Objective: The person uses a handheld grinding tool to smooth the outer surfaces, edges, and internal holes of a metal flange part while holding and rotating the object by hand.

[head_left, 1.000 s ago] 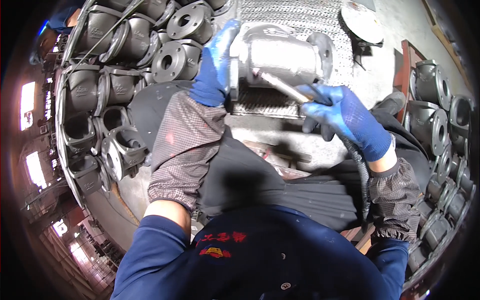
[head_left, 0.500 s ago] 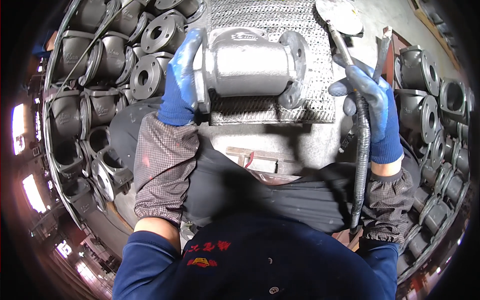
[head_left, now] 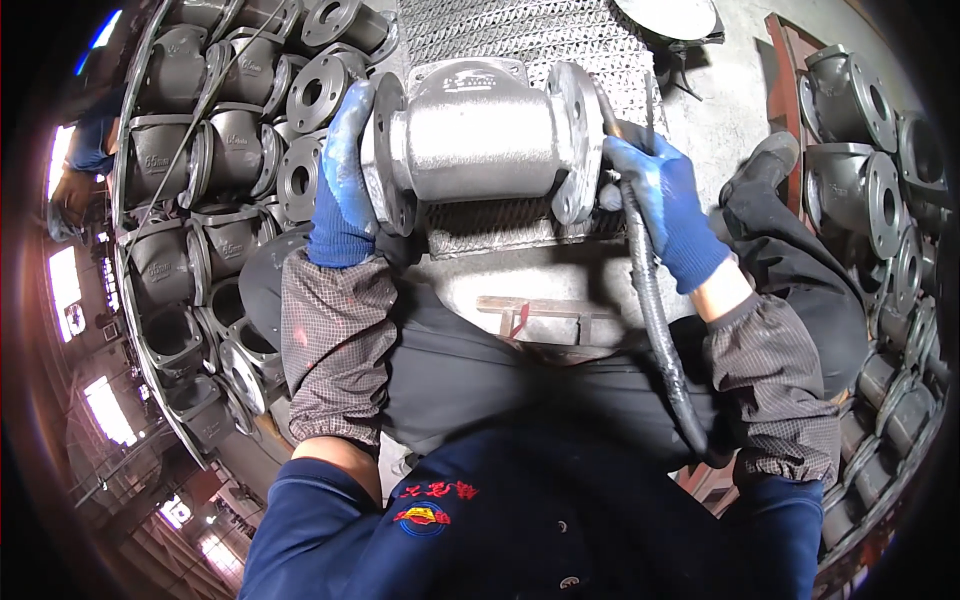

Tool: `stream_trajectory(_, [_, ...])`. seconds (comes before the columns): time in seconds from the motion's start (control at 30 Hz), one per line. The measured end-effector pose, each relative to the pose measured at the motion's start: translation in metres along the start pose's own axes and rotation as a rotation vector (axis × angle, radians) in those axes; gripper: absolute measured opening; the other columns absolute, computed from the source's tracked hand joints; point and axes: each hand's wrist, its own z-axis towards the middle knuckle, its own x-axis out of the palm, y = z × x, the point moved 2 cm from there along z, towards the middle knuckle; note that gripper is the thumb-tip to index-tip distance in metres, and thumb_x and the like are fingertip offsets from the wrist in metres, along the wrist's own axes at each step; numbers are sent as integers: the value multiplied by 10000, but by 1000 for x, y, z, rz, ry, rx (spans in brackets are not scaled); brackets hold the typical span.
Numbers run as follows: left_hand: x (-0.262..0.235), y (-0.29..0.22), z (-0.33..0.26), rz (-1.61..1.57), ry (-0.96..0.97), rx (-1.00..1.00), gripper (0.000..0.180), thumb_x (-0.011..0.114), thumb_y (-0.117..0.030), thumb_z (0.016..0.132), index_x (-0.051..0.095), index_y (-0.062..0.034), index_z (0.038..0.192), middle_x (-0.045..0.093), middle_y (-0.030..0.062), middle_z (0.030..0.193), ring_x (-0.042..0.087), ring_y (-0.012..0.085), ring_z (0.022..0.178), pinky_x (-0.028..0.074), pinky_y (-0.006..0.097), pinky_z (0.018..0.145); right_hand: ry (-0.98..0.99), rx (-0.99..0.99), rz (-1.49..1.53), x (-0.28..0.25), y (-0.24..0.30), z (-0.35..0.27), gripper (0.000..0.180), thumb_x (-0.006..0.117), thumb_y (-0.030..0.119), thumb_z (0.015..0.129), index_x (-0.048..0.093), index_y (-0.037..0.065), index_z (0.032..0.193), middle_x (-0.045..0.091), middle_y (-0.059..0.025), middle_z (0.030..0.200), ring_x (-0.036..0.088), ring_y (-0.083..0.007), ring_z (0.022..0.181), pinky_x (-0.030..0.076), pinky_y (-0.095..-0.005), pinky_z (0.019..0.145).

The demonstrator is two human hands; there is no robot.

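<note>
A silvery metal valve body (head_left: pixel 480 140) is being held level over the grated tabletop (head_left: pixel 520 35), flanges upright at both ends. Its left flange is being gripped by the left hand (head_left: pixel 343 180), fingers wrapped closed around the rim. The right hand (head_left: pixel 665 205) is being kept at the right flange, fingers closed on a black hose (head_left: pixel 655 320). The casting is seemingly being steadied for work at that flange; next, firm support and careful aim would be needed. Dark castings (head_left: pixel 210 150) are being stored alongside.
</note>
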Motion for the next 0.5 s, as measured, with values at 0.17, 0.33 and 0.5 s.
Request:
stream_trajectory(0.17, [10,3,19,-254,-20,25,341,460,-42,928,490,12,1263,521,171,1281,505,279,1195,396,343,1024,67,-10,110,4,-7,28,305,467,152,919,568,-49,1124,637,-114,968,615,-162,861,500,-285,761])
stream_trajectory(0.33, [23,-1,19,174,-31,516,403,527,-18,879,482,-4,1279,576,210,1171,601,291,1050,470,320,913,13,34,-114,-4,5,41,351,412,265,952,593,-23,1041,626,-101,857,613,-159,753,509,-285,679])
stream_trajectory(0.5, [13,8,14,126,-175,283,321,527,-35,879,522,62,1186,630,190,1032,650,267,876,528,289,777,105,54,48,20,14,43,264,465,157,908,595,-23,1051,648,-108,875,633,-181,776,514,-288,706])
